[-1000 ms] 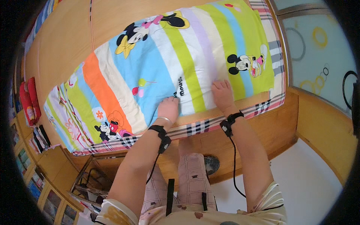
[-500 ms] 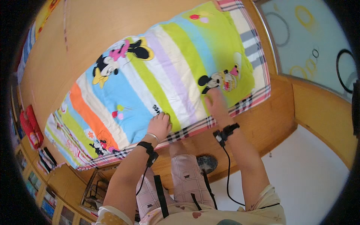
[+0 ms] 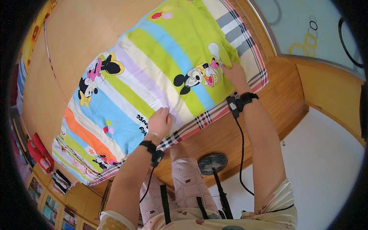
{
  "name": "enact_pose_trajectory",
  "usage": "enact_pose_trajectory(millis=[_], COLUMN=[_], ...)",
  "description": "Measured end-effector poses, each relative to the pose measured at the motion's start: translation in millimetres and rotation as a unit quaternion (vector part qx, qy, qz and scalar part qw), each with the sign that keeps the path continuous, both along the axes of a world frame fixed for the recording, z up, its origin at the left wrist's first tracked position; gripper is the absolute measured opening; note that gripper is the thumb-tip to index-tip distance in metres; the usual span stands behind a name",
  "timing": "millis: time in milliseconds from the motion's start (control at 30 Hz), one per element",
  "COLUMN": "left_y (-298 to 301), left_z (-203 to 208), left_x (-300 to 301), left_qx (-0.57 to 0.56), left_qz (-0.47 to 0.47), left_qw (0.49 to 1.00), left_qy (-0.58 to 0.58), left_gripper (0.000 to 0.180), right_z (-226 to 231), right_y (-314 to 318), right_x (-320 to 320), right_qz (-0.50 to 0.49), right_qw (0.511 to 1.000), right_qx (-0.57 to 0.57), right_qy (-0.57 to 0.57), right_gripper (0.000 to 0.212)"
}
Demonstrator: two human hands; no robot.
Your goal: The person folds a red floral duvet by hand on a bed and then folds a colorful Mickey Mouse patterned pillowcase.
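Observation:
A striped cartoon-print cloth cover (image 3: 142,50) in green, blue, white, lilac and orange lies spread before me. Beneath it, a plaid cloth (image 3: 237,36) shows along the near edge and at the far right end. My left hand (image 3: 160,122), fingers curled closed, rests on the cover's near side over the white and lilac stripes. At the right end, my right hand (image 3: 234,76) pinches the green part of the cover beside a printed mouse figure. Its fingertips are partly hidden in the fabric. Both wrists wear black straps with cables.
Both cloths lie on a wooden surface (image 3: 88,28). A frosted glass panel with rings (image 3: 299,27) stands at the right. Below the edge is a round dark stool-like disc (image 3: 212,163). Red cushions (image 3: 40,153) and book shelves (image 3: 50,209) are at the left.
My right hand has moved right along the cover to its green end and now pinches it. The left hand has shifted slightly right across the stripes. The whole view has turned somewhat.

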State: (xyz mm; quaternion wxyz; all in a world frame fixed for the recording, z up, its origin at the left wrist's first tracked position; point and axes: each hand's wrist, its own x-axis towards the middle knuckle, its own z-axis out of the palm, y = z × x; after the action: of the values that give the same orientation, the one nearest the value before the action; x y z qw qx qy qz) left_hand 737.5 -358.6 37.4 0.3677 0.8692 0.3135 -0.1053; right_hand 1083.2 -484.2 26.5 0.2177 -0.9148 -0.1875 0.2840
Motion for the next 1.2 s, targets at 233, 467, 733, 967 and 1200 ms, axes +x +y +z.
enact_pose_trajectory(millis=[233, 467, 733, 967, 1200], left_y=[-13, -18, -13, -23, -19], left_z=[54, 7, 7, 3, -2], left_x=[-22, -5, -12, -20, -21], left_qx=[-0.010, -0.072, -0.098, -0.103, -0.115], left_qz=[-0.067, -0.125, -0.118, -0.044, -0.054], left_qw=[0.991, 0.988, 0.987, 0.990, 0.987], left_qy=[-0.112, 0.044, 0.048, 0.086, 0.094], left_gripper=[0.007, 0.015, 0.017, 0.018, 0.017], right_z=[52, 11, -5, -2, -20], right_y=[-71, -78, 70, 136, 150], right_x=[-43, -33, 26, 39, 13], right_qz=[-0.093, 0.024, 0.035, -0.003, -0.016], right_qw=[0.960, 0.984, 0.967, 0.996, 0.916], right_qx=[0.173, -0.060, 0.219, 0.066, 0.306], right_qy=[-0.198, -0.166, -0.126, 0.058, -0.261], right_gripper=[0.024, 0.041, 0.056, 0.044, 0.017])
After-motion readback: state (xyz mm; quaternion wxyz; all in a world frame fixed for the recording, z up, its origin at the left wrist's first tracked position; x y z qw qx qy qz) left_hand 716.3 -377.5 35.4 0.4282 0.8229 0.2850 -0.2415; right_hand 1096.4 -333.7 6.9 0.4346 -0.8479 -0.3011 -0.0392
